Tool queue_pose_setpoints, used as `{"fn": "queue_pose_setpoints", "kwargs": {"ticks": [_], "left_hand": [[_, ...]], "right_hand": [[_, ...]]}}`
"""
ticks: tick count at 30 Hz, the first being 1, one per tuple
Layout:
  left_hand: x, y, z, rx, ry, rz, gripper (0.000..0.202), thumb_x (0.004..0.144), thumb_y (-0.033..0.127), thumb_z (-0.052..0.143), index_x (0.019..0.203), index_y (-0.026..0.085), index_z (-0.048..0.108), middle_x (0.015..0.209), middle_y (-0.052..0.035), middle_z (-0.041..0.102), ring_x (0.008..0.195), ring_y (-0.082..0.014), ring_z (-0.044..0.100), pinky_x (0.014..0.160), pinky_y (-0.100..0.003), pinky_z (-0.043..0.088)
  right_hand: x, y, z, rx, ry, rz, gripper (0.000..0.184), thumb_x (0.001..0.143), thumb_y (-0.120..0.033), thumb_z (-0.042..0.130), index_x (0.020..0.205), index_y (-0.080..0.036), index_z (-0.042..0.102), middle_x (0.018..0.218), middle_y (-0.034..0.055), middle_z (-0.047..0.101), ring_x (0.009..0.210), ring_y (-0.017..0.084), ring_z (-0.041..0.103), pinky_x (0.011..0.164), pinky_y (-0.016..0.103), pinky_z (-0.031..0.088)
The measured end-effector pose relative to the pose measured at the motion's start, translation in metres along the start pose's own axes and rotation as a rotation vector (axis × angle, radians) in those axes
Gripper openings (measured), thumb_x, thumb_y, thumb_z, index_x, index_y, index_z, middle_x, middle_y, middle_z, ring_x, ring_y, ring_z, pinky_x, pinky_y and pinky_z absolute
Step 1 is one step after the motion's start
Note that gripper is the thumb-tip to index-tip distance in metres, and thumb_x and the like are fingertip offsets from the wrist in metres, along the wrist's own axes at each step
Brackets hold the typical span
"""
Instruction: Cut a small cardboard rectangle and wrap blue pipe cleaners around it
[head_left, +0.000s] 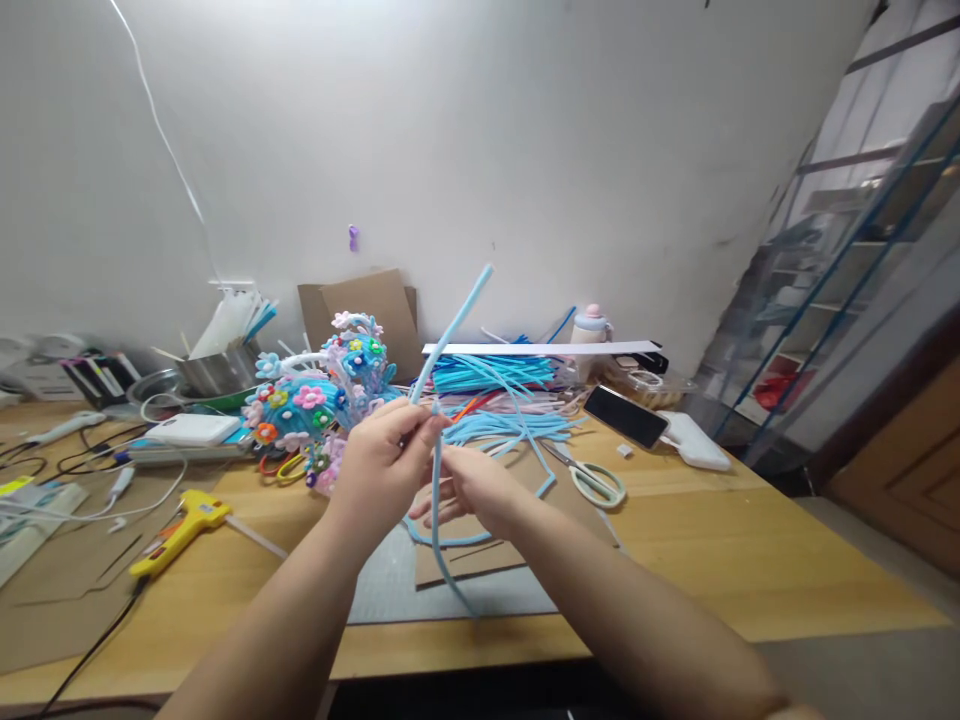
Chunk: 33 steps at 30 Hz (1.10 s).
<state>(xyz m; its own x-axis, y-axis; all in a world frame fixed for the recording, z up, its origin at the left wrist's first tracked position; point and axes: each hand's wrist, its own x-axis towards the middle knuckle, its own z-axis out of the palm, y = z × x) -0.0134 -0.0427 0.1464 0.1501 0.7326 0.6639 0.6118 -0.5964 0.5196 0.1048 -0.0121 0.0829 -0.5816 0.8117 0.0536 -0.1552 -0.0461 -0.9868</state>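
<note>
Light blue pipe cleaners (454,322) are held up over the near part of the table. My left hand (386,455) is closed on them, its thumb and forefinger pinching where the strands meet. One end rises up and to the right, while another strand (436,500) hangs in a curve toward the table edge. My right hand (480,488) meets the left at the pinch, its thumb and forefinger partly hidden there; its other fingers curl loosely behind the hanging strand. Below the hands lies a cardboard piece (465,568) on a pale mat (382,590).
Blue pipe cleaners (487,374) are heaped behind the hands. Scissors (596,484) and a phone (625,416) lie to the right. On the left are pipe-cleaner flowers (309,398), a yellow glue gun (180,530), cables and a white power bank (193,430).
</note>
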Motion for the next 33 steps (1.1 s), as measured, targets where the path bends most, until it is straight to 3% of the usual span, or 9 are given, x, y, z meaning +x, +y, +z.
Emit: {"fn": "queue_pose_setpoints", "kwargs": {"ticks": [5,8,10,12,21,24,28,30,33], "left_hand": [[-0.003,-0.013,-0.007,-0.032,0.011,-0.115,0.025,0.086,0.037,0.049,0.087,0.02,0.067,0.07,-0.0007,0.055,0.065,-0.014,0.049,0.061,-0.027,0.038],[-0.014,-0.017,-0.015,-0.15,-0.118,-0.211,0.031,0.089,0.037,0.042,0.112,0.025,0.058,0.073,0.0002,0.057,0.057,-0.0117,0.044,0.054,-0.025,0.037],[-0.029,-0.018,-0.017,-0.227,-0.223,-0.269,0.036,0.091,0.036,0.037,0.125,0.029,0.046,0.074,0.0015,0.058,0.051,-0.0102,0.039,0.05,-0.023,0.034],[-0.047,-0.018,-0.012,-0.301,-0.31,-0.336,0.039,0.092,0.036,0.033,0.131,0.032,0.036,0.074,0.0029,0.058,0.047,-0.0091,0.033,0.045,-0.021,0.031],[-0.097,-0.038,0.041,-0.307,-0.493,-0.487,0.03,0.091,0.028,0.028,0.118,0.029,0.041,0.068,0.0036,0.058,0.048,-0.0108,0.041,0.048,-0.021,0.033],[-0.088,-0.05,0.043,-0.318,-0.492,-0.563,0.033,0.09,0.028,0.034,0.123,0.028,0.035,0.082,0.0005,0.061,0.053,-0.0112,0.05,0.054,-0.024,0.04],[-0.046,-0.062,0.05,-0.402,-0.308,-0.494,0.044,0.079,0.025,0.058,0.119,0.025,0.039,0.106,-0.0055,0.059,0.1,-0.0177,0.055,0.09,-0.032,0.038],[-0.017,-0.068,0.057,-0.568,-0.215,-0.502,0.033,0.079,0.028,0.059,0.109,0.021,0.046,0.097,-0.0048,0.06,0.091,-0.0165,0.057,0.084,-0.03,0.042],[0.019,-0.076,0.068,-0.789,-0.242,-0.613,0.022,0.082,0.038,0.055,0.079,0.016,0.052,0.064,0.0011,0.054,0.048,-0.0076,0.046,0.048,-0.02,0.036]], "right_hand": [[-0.029,-0.017,-0.012,0.071,-0.122,-0.004,0.036,0.089,-0.049,0.039,0.096,-0.02,0.059,0.06,-0.006,0.045,0.037,0.005,0.037,0.041,0.021,0.039],[-0.036,-0.043,-0.038,-0.431,0.151,-0.236,0.028,0.087,-0.041,0.048,0.087,-0.02,0.066,0.062,-0.0014,0.054,0.051,0.01,0.047,0.051,0.023,0.039],[-0.035,-0.058,-0.06,-0.78,0.428,-0.416,0.022,0.085,-0.035,0.052,0.094,-0.022,0.068,0.085,0.0045,0.066,0.08,0.019,0.058,0.072,0.03,0.042],[-0.03,-0.067,-0.077,-0.93,0.535,-0.467,0.023,0.085,-0.031,0.05,0.099,-0.022,0.068,0.101,0.0074,0.066,0.098,0.024,0.056,0.084,0.035,0.038],[0.003,-0.041,-0.073,-0.776,0.188,-0.341,0.044,0.089,-0.047,0.041,0.081,-0.013,0.069,0.058,-0.0011,0.052,0.055,0.01,0.045,0.051,0.022,0.035],[0.014,-0.033,-0.073,-0.695,0.169,-0.266,0.037,0.085,-0.044,0.05,0.083,-0.013,0.07,0.058,-0.0023,0.048,0.054,0.009,0.041,0.048,0.021,0.031],[0.031,-0.028,-0.072,-0.681,0.126,-0.277,0.035,0.086,-0.039,0.05,0.071,-0.013,0.068,0.053,-0.0031,0.047,0.05,0.009,0.04,0.045,0.021,0.028],[0.037,-0.027,-0.07,-0.681,0.089,-0.331,0.034,0.088,-0.035,0.048,0.07,-0.014,0.068,0.055,-0.0019,0.053,0.052,0.01,0.046,0.049,0.021,0.033],[0.044,-0.027,-0.074,-0.726,0.137,-0.392,0.029,0.09,-0.033,0.046,0.094,-0.017,0.07,0.075,0.002,0.067,0.07,0.015,0.06,0.064,0.024,0.043]]}}
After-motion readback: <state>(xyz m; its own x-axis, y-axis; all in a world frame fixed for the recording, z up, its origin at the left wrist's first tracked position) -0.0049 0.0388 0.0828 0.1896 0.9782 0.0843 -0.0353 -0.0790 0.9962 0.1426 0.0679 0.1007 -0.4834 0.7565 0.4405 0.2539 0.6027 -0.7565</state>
